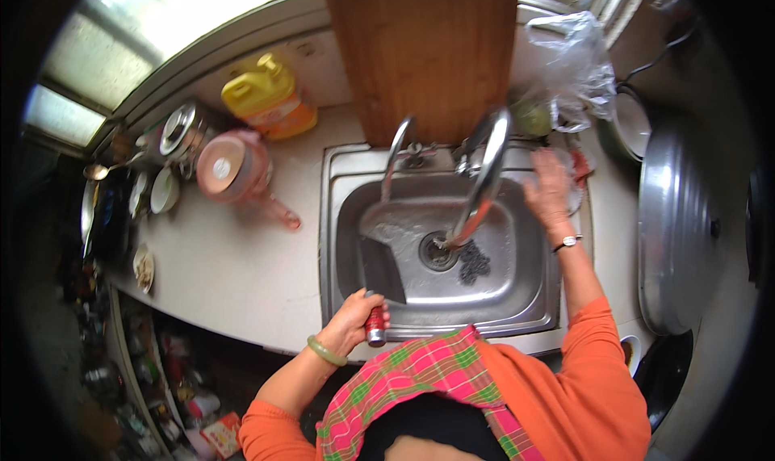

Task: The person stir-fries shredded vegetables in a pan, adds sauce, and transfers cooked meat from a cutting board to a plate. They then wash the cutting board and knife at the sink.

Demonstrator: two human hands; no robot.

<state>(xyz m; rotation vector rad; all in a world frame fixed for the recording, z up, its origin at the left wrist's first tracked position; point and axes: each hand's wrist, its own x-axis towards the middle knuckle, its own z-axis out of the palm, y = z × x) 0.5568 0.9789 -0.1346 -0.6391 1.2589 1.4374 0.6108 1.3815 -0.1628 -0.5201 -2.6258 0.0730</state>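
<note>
My left hand (361, 317) grips the red handle (375, 323) of a cleaver at the sink's front left. Its broad blade (382, 271) reaches down into the stainless steel sink (525, 306). At the sink's back right corner, my right hand (550, 185) is stretched out with the thumb apart, seemingly holding nothing. Just beside those fingers are a red cloth-like item (579, 169) and something pale, partly hidden by the hand. Water runs from the large curved faucet (493, 158) toward the drain (438, 251). A dark steel-wool scourer (474, 261) lies next to the drain.
A wooden board (424, 55) stands behind the sink, near a second thin tap (396, 143). On the left counter are a pink strainer-like vessel (233, 167), a yellow detergent jug (272, 101) and bowls (164, 190). A large metal lid (678, 231) leans at right, below a plastic bag (578, 67).
</note>
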